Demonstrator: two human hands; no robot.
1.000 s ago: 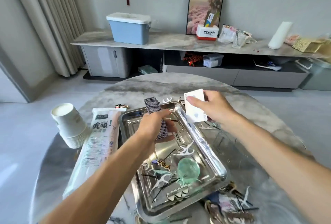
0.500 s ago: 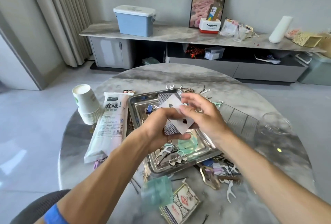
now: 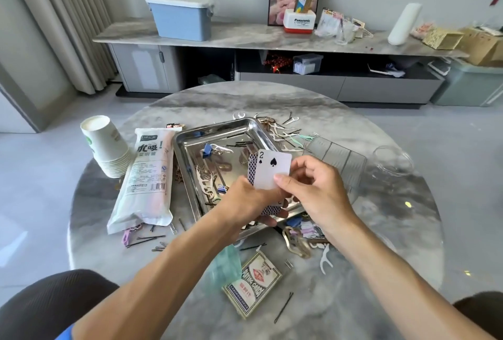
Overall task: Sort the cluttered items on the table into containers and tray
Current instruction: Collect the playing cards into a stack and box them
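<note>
Cards are sitting in both hands as I am watching: the left hand [image 3: 245,203] is curling its fingers round a small stack of blue-patterned playing cards [image 3: 252,169], and the right hand [image 3: 313,190] is pinching a white two-of-spades card [image 3: 272,168] by its lower edge, just in front of that stack. Both are hovering over the near part of the shiny rectangular steel tray [image 3: 190,144] on the round grey marble table [image 3: 272,100], with the printed card box [image 3: 253,284] lying nearer me.
</note>
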